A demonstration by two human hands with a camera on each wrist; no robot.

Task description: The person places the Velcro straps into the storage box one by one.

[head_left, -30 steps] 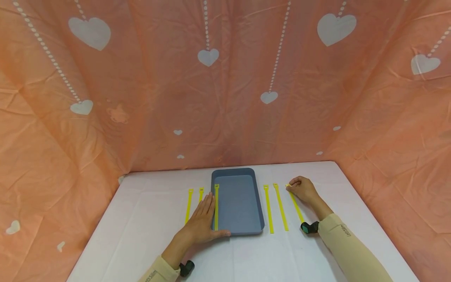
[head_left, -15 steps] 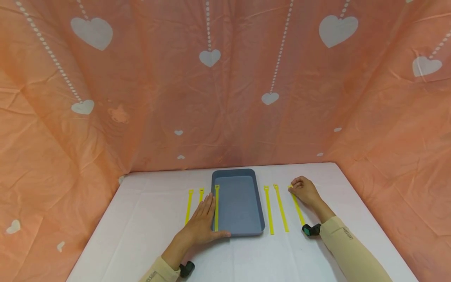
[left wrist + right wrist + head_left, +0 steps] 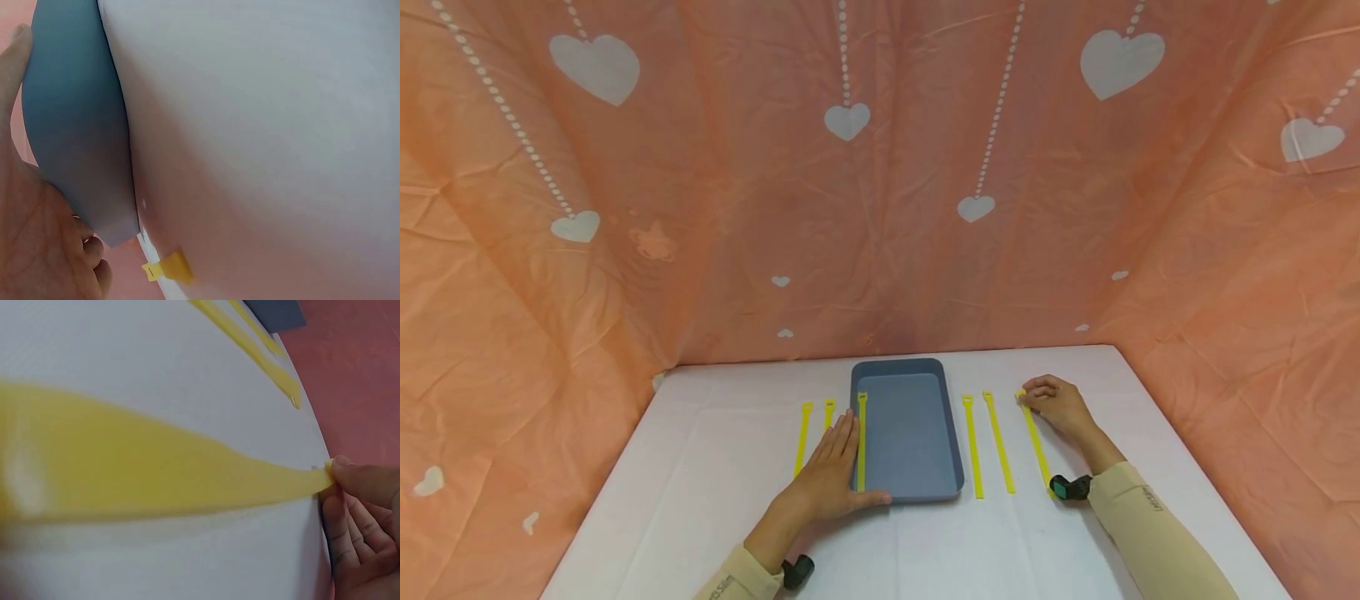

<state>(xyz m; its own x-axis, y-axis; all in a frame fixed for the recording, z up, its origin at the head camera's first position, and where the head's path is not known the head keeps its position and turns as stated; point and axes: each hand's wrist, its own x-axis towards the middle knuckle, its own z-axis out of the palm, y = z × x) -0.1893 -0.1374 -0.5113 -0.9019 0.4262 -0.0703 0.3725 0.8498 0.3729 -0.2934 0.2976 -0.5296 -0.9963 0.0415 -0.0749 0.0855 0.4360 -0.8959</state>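
A blue-grey rectangular tray [image 3: 917, 433] sits on the white table. My left hand [image 3: 826, 477] rests along its left wall with fingers straight and thumb at the near edge; in the left wrist view, the palm and fingers lie against the tray's outer wall [image 3: 78, 125]. A yellow cable tie [image 3: 861, 450] lies inside the tray along its left side. My right hand [image 3: 1062, 407] pinches the slotted far end of another flat yellow cable tie [image 3: 1039, 446] between thumb and fingers. Close up in the right wrist view, that yellow strap [image 3: 156, 462] runs towards the camera.
Two more yellow cable ties, an inner one [image 3: 973, 450] and an outer one [image 3: 999, 446], lie right of the tray. Left of it lie two others, one [image 3: 802, 437] farther out and one [image 3: 829, 410] partly behind my hand. Pink cloth with hearts [image 3: 880, 250] surrounds the table.
My right hand has shifted slightly to the right with the pinched end of the cable tie, and the strap's near end has moved right too. The left hand and tray have stayed put.
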